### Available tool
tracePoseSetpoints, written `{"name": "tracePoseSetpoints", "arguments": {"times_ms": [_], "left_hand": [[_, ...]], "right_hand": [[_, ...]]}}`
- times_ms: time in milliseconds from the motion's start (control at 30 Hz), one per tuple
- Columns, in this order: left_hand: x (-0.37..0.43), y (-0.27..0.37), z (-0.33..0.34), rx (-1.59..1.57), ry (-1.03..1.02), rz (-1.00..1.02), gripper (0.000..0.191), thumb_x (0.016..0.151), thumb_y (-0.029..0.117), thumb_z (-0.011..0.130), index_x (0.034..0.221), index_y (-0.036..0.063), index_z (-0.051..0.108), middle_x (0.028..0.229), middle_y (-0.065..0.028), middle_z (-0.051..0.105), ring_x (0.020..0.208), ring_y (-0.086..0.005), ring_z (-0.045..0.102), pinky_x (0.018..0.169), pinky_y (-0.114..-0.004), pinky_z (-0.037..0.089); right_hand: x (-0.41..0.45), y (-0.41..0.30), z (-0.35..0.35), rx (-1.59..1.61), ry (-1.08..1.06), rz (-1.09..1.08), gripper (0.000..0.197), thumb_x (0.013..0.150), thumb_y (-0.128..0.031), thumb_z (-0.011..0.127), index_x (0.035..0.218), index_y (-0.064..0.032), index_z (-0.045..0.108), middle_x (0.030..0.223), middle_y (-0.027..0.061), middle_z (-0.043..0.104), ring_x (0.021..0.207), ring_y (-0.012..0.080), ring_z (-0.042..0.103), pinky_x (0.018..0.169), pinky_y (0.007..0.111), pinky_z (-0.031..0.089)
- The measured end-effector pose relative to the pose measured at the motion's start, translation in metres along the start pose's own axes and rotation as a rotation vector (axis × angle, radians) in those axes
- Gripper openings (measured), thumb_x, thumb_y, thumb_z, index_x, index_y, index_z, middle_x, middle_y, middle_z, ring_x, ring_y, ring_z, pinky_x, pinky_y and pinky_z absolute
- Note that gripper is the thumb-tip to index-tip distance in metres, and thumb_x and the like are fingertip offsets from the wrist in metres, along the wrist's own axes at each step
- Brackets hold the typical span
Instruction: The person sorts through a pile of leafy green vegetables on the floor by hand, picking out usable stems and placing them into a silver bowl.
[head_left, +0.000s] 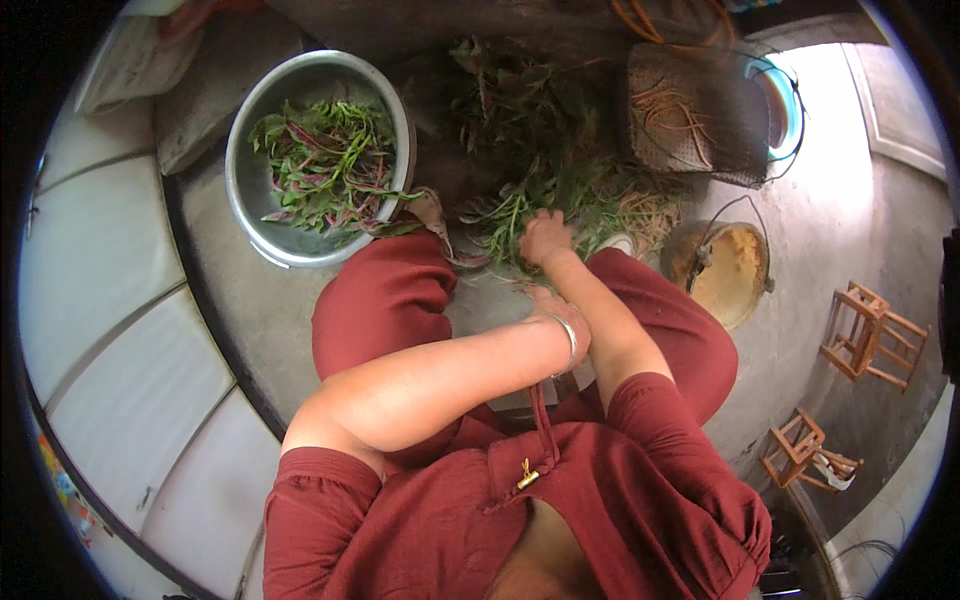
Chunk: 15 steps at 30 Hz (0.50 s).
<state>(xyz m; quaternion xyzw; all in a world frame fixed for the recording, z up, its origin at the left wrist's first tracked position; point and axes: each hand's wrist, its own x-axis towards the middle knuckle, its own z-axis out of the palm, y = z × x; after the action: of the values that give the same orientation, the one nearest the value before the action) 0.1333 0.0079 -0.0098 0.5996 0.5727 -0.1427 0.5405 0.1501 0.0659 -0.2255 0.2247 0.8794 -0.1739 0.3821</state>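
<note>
My right hand (546, 238) reaches down to the near edge of a heap of leafy greens (532, 127) on the floor; its fingers are partly hidden among the stems. Closer to my body is my left hand (556, 315), with a silver bangle on its wrist, bent beside my other forearm. Its fingertips meet thin stems or roots, and I cannot tell whether it grips them. At the upper left, a wide metal basin (238, 180) holds picked leaves (330, 165), green and purple-red. Pale roots and stems (649, 214) lie to the right of the heap.
A perforated basket (705, 112) with orange cord stands at the upper right, a light-blue-rimmed basin (787, 105) behind it. Below is a metal bucket (727, 277) with a wire handle. Small wooden stools (862, 330) are at the far right, white cabinet doors (105, 255) at the left.
</note>
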Motion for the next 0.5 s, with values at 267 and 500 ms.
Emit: {"name": "tracePoseSetpoints", "arguments": {"times_ms": [267, 500], "left_hand": [[-0.01, -0.006, -0.006, -0.017, -0.047, 0.029, 0.044, 0.077, 0.018, 0.065, 0.118, 0.0045, 0.058, 0.123, -0.014, 0.054, 0.112, -0.0287, 0.051, 0.091, -0.046, 0.035], [-0.007, -0.011, -0.001, -0.023, -0.057, 0.004, 0.045, 0.078, 0.02, 0.065, 0.12, 0.005, 0.057, 0.127, -0.0123, 0.051, 0.115, -0.0295, 0.049, 0.093, -0.047, 0.034]], "right_hand": [[0.02, 0.024, 0.023, -0.022, -0.332, -0.139, 0.045, 0.081, -0.03, 0.053, 0.116, -0.0031, 0.058, 0.125, 0.0185, 0.051, 0.115, 0.0333, 0.049, 0.096, 0.039, 0.041], [0.022, -0.017, -0.08, 0.099, 0.167, -0.07, 0.04, 0.088, -0.025, 0.047, 0.126, -0.0097, 0.05, 0.121, 0.0133, 0.056, 0.106, 0.0303, 0.057, 0.08, 0.039, 0.051]]}}
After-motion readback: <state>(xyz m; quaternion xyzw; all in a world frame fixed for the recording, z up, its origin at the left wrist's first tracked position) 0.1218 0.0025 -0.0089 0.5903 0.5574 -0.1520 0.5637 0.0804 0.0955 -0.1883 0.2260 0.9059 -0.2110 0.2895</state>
